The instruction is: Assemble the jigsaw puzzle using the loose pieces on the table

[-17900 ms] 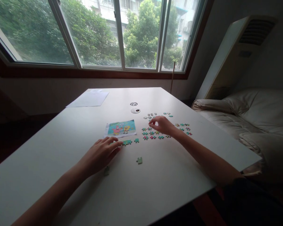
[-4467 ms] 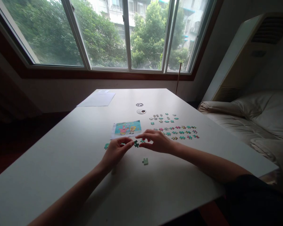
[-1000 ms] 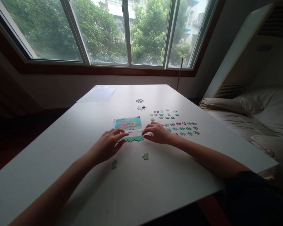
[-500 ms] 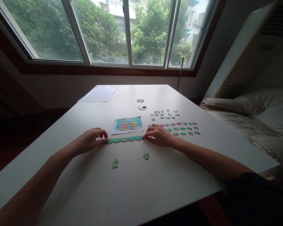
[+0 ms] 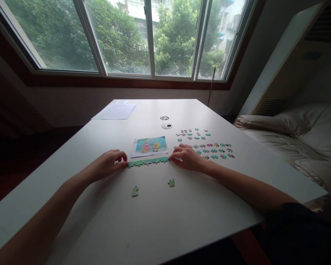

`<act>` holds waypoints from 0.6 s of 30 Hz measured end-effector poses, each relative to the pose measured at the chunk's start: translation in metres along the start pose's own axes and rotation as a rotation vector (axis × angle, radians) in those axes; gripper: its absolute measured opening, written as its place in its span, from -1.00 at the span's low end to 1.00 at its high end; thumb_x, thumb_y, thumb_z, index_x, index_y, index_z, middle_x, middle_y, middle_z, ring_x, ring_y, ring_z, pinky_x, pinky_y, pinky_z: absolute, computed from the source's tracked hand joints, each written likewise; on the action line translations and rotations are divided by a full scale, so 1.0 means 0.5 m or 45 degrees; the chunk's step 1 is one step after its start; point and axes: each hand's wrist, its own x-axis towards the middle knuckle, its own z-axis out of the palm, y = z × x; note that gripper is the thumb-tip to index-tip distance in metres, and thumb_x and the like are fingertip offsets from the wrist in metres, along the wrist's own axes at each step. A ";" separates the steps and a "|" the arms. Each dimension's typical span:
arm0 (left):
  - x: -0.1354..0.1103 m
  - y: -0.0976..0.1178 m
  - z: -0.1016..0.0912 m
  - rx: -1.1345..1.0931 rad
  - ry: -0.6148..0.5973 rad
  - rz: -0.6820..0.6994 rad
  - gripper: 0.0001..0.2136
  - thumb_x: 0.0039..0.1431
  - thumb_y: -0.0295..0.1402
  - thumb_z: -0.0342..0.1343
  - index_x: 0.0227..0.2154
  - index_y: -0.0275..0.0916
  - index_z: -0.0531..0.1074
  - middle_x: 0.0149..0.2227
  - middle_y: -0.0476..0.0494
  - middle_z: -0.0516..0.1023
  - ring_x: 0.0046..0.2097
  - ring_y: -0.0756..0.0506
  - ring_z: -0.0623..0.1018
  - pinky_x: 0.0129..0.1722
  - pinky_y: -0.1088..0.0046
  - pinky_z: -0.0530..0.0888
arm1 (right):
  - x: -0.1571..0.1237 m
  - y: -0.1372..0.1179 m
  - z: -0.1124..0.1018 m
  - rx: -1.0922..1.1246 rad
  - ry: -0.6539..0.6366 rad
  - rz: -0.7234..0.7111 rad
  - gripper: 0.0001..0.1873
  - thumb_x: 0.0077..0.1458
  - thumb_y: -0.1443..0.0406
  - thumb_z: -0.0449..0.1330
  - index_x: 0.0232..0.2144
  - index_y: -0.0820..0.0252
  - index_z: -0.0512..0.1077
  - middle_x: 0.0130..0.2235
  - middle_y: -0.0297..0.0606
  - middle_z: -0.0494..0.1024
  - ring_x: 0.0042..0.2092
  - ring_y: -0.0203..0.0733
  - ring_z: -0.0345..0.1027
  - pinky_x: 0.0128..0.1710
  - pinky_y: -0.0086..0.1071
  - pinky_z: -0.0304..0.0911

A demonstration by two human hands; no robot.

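A joined strip of jigsaw puzzle pieces (image 5: 148, 161), mostly green with a straight far edge and knobs on the near one, lies across the middle of the white table. At its left end is my left hand (image 5: 111, 161), fingers curled and thumb tip against the end piece. My right hand (image 5: 188, 157) presses its fingertips together at the opposite end. Just beyond the strip lies a cartoon picture sheet (image 5: 151, 145). Closer to me are two loose greenish pieces, one left (image 5: 135, 191) and one right (image 5: 171, 182).
Several loose puzzle pieces (image 5: 214, 150) lie in rows beyond my right hand, some partly hidden by it. Two round inserts (image 5: 166, 126) sit in the tabletop farther back. White paper (image 5: 114, 111) lies at the far left corner. A pale sofa (image 5: 287, 136) stands to the right.
The strip has shifted slightly right and away from me, most visibly at its left end. My left hand has moved along with it; my right hand has barely moved.
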 end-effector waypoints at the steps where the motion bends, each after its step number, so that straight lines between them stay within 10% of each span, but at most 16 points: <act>1: 0.000 0.001 0.000 -0.001 0.003 0.001 -0.68 0.05 -0.05 -0.01 -0.43 -0.20 0.46 -0.41 -0.12 0.47 -0.37 -0.13 0.45 -0.40 0.42 0.36 | 0.000 0.000 0.000 0.005 0.001 0.001 -0.82 0.14 0.34 0.12 -0.32 0.16 0.55 -0.36 -0.23 0.53 -0.31 -0.24 0.23 -0.30 -0.40 0.11; 18: -0.001 0.005 -0.024 0.067 0.009 0.065 -0.69 0.11 -0.07 -0.02 -0.39 -0.19 0.49 -0.40 -0.14 0.49 -0.35 -0.13 0.47 -0.37 0.39 0.39 | -0.007 -0.035 -0.050 0.135 -0.041 -0.069 -0.83 0.17 0.34 0.09 -0.35 0.24 0.49 -0.37 -0.21 0.51 -0.32 -0.26 0.31 -0.28 -0.37 0.20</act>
